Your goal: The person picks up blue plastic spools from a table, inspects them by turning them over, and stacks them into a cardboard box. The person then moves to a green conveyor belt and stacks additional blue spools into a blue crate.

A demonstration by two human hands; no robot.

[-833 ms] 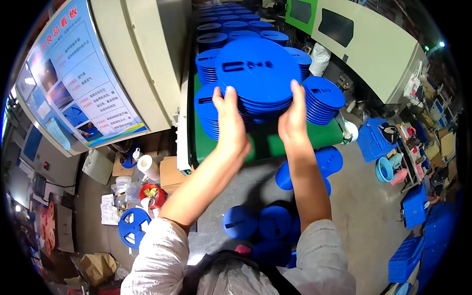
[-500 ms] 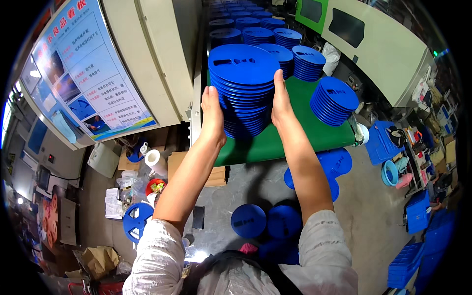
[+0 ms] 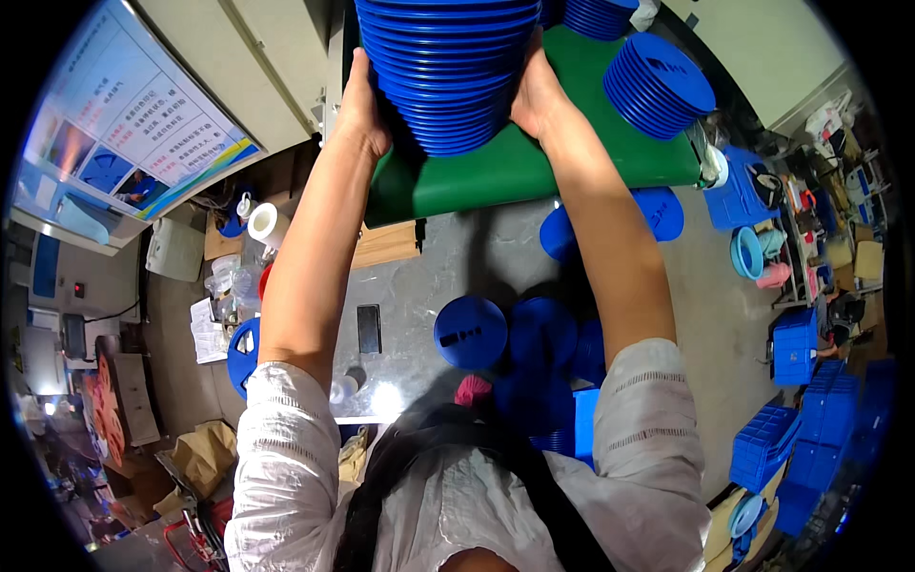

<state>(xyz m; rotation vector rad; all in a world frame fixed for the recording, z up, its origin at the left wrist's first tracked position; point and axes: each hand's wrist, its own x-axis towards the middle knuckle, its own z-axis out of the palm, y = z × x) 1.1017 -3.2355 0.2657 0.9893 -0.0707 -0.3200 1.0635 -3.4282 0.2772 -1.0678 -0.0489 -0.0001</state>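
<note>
A tall stack of round blue plastic discs is clasped between my two hands above the near end of the green belt. My left hand presses the stack's left side, and my right hand presses its right side near the bottom. Its top runs out of the picture, and most of my fingers are hidden behind it. Whether its base touches the belt, I cannot tell. A shorter stack of similar discs stands on the belt to the right.
Below the belt, a grey worktop carries a dark phone-like slab and several blue discs. White paper rolls and plastic bags sit at left. Blue crates and a shelf line the right.
The view has tipped downward, so belt and hands sit higher in the picture. The stack looks larger and closer, its top now cut off. Both hands keep hold of it.
</note>
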